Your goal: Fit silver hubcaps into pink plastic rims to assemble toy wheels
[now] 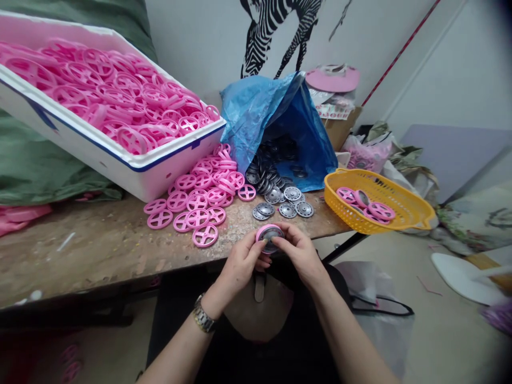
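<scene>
Between my two hands, just off the table's front edge, is a pink plastic wheel rim (pixel 270 238) with a grey hubcap-like disc in it. My left hand (pixel 245 260) grips its left side, thumb on the disc's face. On the right side, my right hand (pixel 298 248) also closes on it, its thumb pressing the grey disc. Loose grey discs (pixel 287 210) lie on the table just beyond my hands. To their left spreads a pile of pink spoked wheel rims (pixel 197 200).
A white foam box (pixel 108 152) heaped with pink rims stands at the back left. Grey discs spill from an open blue bag (pixel 256 106). At the right table edge, a yellow basket (pixel 408 213) holds several pink rims with grey discs. The worn wooden table (pixel 100 240) ends before my lap.
</scene>
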A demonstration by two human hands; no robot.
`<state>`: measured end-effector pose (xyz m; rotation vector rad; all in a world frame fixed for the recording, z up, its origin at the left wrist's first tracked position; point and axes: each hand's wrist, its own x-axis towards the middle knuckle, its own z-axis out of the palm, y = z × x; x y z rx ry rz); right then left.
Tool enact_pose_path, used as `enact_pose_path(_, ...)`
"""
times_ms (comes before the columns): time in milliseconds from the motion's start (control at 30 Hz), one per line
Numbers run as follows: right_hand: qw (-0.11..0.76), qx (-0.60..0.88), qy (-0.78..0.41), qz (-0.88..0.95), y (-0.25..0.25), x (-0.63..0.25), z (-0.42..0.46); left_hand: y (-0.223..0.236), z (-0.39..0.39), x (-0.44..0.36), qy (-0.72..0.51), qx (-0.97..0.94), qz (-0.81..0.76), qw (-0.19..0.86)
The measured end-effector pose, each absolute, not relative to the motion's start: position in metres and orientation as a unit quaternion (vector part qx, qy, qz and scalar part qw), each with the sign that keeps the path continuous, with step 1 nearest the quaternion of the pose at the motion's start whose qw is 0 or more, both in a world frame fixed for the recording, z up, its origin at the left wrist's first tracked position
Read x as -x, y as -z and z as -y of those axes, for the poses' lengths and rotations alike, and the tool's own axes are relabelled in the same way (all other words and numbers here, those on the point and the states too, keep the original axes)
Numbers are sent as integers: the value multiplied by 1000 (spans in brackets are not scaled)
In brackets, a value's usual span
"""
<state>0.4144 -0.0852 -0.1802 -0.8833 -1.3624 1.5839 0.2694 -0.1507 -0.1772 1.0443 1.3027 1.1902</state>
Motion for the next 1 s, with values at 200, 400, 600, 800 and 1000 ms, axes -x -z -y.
enact_pose_path(200,375,367,-657,541,181,-423,93,171,156,-265,-436,-536,-556,462)
enact_pose_path(400,391,391,-571,606,176,-425,109,171,159,-266,-431,-593,-566,376)
enact_pose_path(600,417,397,-558,598,183,-423,112,174,158,-274,-461,-558,-582,372)
enact_pose_path(800,408,397,-644,511,189,-423,105,171,157,-272,-438,-516,-537,504)
enact_pose_path(1000,413,386,-585,581,188,-427,110,170,161,-267,-408,-559,-542,477)
